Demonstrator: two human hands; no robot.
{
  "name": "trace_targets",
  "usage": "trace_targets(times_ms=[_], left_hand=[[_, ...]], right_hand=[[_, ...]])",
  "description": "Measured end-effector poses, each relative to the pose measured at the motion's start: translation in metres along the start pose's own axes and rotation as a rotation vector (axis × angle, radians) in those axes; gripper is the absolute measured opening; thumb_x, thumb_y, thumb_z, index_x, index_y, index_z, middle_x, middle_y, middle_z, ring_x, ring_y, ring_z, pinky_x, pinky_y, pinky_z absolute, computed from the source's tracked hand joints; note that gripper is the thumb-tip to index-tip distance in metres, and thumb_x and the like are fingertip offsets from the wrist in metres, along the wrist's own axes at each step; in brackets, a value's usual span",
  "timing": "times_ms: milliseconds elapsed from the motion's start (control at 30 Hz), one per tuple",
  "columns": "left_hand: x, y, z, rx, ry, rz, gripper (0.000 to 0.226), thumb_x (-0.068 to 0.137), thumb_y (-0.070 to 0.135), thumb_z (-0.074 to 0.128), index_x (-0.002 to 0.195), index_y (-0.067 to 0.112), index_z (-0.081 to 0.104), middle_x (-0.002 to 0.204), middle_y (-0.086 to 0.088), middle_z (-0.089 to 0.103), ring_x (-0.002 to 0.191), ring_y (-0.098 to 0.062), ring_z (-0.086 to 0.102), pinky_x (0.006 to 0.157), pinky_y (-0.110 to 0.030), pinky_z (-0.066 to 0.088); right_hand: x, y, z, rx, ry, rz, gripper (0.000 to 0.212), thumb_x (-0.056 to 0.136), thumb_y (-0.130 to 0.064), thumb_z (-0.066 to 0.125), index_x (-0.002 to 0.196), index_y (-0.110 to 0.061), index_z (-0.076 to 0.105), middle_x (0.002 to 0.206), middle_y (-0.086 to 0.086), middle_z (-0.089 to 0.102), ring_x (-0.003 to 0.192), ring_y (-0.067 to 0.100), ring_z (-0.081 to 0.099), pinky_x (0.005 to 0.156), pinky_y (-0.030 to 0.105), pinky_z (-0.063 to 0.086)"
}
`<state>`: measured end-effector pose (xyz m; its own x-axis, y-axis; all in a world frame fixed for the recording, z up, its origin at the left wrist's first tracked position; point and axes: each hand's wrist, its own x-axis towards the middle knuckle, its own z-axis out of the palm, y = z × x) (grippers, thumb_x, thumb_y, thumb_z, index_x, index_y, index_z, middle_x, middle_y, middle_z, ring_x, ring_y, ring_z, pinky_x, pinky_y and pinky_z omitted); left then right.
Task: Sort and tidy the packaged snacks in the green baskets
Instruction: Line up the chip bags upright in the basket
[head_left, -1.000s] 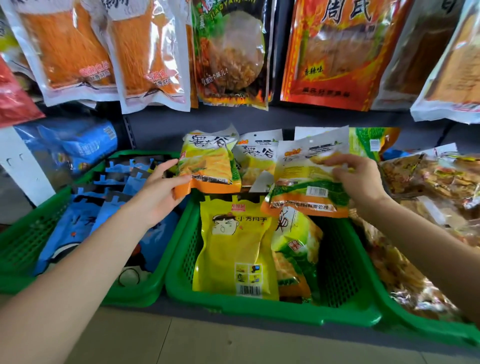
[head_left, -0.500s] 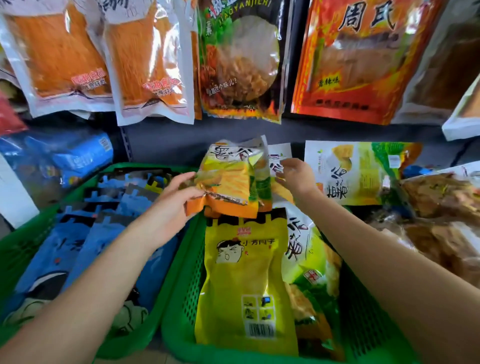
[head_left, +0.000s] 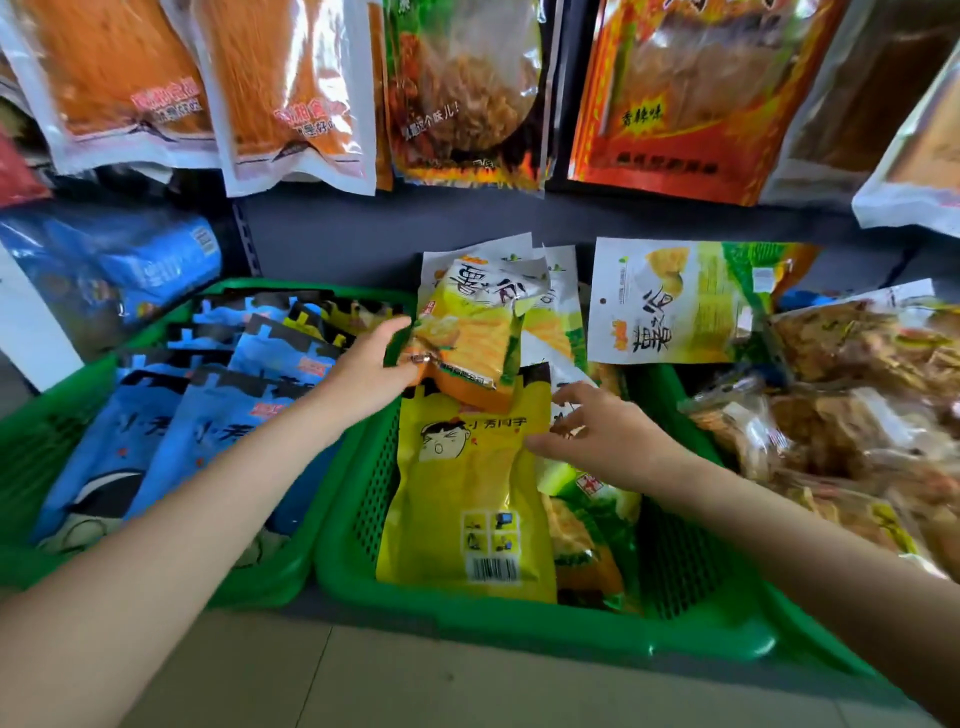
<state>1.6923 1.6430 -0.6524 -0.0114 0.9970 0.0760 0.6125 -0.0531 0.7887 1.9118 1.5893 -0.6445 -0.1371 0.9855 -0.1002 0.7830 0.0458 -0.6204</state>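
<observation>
Right hand (head_left: 608, 441) lower; three baskets (head_left: 519, 623)

I observe a retail shop: sealed snack packets (head_left: 291, 98) hang in rows above a grey shelf (head_left: 332, 234), with barcoded stock filling green baskets (head_left: 519, 618) along its front edge.

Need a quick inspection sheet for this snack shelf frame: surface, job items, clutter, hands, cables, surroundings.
Surface: grey shelf; three green baskets, middle basket.
Job's things: blue packets fill left basket; yellow cartoon packet lies in the middle basket; chip packets stand behind it.
Clutter: sideways chip packet; clear-wrapped snacks at right.
Grippers: left hand grips the chip packets; right hand open at the yellow packet's edge.
Cables: nothing seen.
Surroundings: hanging snack bags above.
</observation>
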Motion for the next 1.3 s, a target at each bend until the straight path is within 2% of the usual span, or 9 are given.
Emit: trace_targets(times_ms=[100, 167, 300, 400, 633, 867, 1000, 1167, 1300], left_hand=[[-0.015, 0.001, -0.006, 0.036, -0.202, 0.024, 0.057, 0.093, 0.016, 0.053, 0.143, 0.034, 0.032, 0.151, 0.003, 0.028, 0.136, -0.014, 0.029, 0.096, -0.022, 0.024], [-0.019, 0.001, -0.009, 0.007, -0.306, 0.004, 0.058, 0.092, 0.02, 0.055, 0.142, 0.037, 0.031, 0.152, 0.003, 0.028, 0.138, -0.011, 0.027, 0.105, -0.025, 0.024], [-0.021, 0.003, -0.013, -0.023, -0.419, -0.014, 0.063, 0.092, 0.026, 0.056, 0.145, 0.038, 0.024, 0.153, 0.009, 0.025, 0.139, -0.009, 0.024, 0.113, -0.029, 0.021], [-0.024, 0.017, -0.017, -0.088, -0.414, 0.063, 0.047, 0.088, 0.035, 0.058, 0.132, 0.04, 0.041, 0.14, 0.006, 0.045, 0.13, -0.007, 0.039, 0.106, -0.023, 0.028], [-0.04, 0.061, -0.055, -0.33, -0.645, 0.149, 0.086, 0.058, 0.054, 0.079, 0.133, 0.034, 0.043, 0.122, 0.006, 0.064, 0.107, -0.016, 0.064, 0.089, -0.035, 0.054], [-0.038, 0.009, -0.101, -0.188, 0.049, 0.077, 0.017, 0.084, 0.016, 0.065, 0.096, 0.028, 0.067, 0.097, 0.0, 0.07, 0.087, -0.011, 0.06, 0.075, -0.025, 0.042], [-0.05, -0.034, -0.148, -0.283, 0.151, -0.129, 0.027, 0.082, 0.002, 0.062, 0.068, 0.023, 0.071, 0.072, 0.002, 0.07, 0.072, -0.02, 0.061, 0.073, -0.032, 0.047], [-0.07, -0.082, -0.148, -0.207, -0.151, -0.43, 0.029, 0.085, -0.002, 0.06, 0.095, 0.024, 0.058, 0.098, 0.0, 0.063, 0.066, 0.001, 0.067, 0.055, -0.015, 0.05], [-0.059, -0.107, -0.137, 0.207, -0.15, -0.439, 0.074, 0.086, 0.013, 0.066, 0.145, 0.018, 0.023, 0.126, -0.011, 0.051, 0.112, -0.024, 0.052, 0.089, -0.032, 0.041]], right_hand=[[0.005, -0.004, 0.032, 0.143, 0.19, -0.043, 0.052, 0.084, -0.022, 0.067, 0.125, -0.014, 0.036, 0.09, 0.014, 0.067, 0.08, 0.027, 0.064, 0.07, 0.039, 0.052], [0.008, -0.004, 0.036, 0.19, 0.258, -0.05, 0.045, 0.084, -0.008, 0.063, 0.121, -0.013, 0.037, 0.084, 0.019, 0.067, 0.073, 0.031, 0.064, 0.068, 0.041, 0.053], [0.005, -0.007, -0.019, 0.4, 0.43, -0.013, 0.031, 0.083, 0.001, 0.056, 0.109, -0.01, 0.044, 0.077, 0.01, 0.062, 0.057, 0.015, 0.063, 0.058, 0.032, 0.052], [-0.012, -0.029, -0.067, 0.585, 0.463, -0.092, 0.029, 0.085, 0.004, 0.053, 0.106, -0.011, 0.041, 0.072, 0.004, 0.053, 0.035, 0.004, 0.054, 0.04, 0.018, 0.046], [-0.005, -0.092, -0.044, 0.421, 0.551, -0.474, 0.032, 0.078, -0.005, 0.061, 0.099, -0.018, 0.04, 0.066, 0.004, 0.06, 0.062, 0.029, 0.067, 0.063, 0.048, 0.057], [0.033, -0.165, 0.022, 0.649, 0.258, -0.539, 0.033, 0.076, -0.005, 0.067, 0.087, -0.023, 0.042, 0.069, 0.006, 0.063, 0.072, 0.033, 0.068, 0.078, 0.053, 0.053], [0.045, -0.185, 0.045, 0.394, 0.125, -0.653, 0.024, 0.083, -0.011, 0.066, 0.102, -0.013, 0.052, 0.095, 0.007, 0.066, 0.091, 0.025, 0.064, 0.087, 0.043, 0.05], [0.059, -0.156, 0.091, -0.228, -0.115, -0.657, 0.048, 0.085, -0.02, 0.064, 0.131, -0.014, 0.048, 0.132, 0.012, 0.047, 0.125, 0.025, 0.042, 0.101, 0.026, 0.029], [0.061, -0.138, 0.126, -0.555, -0.335, -0.568, 0.046, 0.091, -0.029, 0.054, 0.136, -0.031, 0.043, 0.147, 0.006, 0.032, 0.137, 0.03, 0.026, 0.111, 0.055, 0.02]])
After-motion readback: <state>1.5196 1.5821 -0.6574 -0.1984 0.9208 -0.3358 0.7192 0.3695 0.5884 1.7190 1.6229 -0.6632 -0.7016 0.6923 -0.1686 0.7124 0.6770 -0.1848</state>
